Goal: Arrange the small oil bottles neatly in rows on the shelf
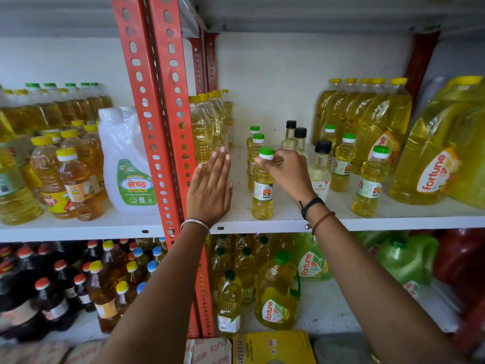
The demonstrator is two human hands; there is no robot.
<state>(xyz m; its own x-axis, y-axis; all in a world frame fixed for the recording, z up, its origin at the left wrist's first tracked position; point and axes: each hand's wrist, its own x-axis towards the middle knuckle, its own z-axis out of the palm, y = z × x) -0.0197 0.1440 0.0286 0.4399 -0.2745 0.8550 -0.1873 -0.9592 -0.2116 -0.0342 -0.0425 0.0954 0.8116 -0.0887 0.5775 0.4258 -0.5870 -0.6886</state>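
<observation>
Small yellow oil bottles with green caps stand on the white shelf (pixel 262 223). My right hand (pixel 287 170) grips the neck and cap of the front one (pixel 262 193), which stands upright near the shelf's front edge. Two more green-capped bottles (pixel 256 148) line up behind it. Three others (pixel 370 182) stand in a loose diagonal to the right. Three clear small bottles with black caps (pixel 320 164) sit between these groups. My left hand (pixel 210 187) is flat and open, fingers together, just left of the held bottle, holding nothing.
A red perforated upright (pixel 157 114) stands left of my left hand. Tall yellow-capped bottles (pixel 204 127) fill the shelf's left corner; large oil jugs (pixel 433 158) crowd the right. A white jug (pixel 126 164) and more bottles sit in the left bay. The lower shelf is packed with bottles.
</observation>
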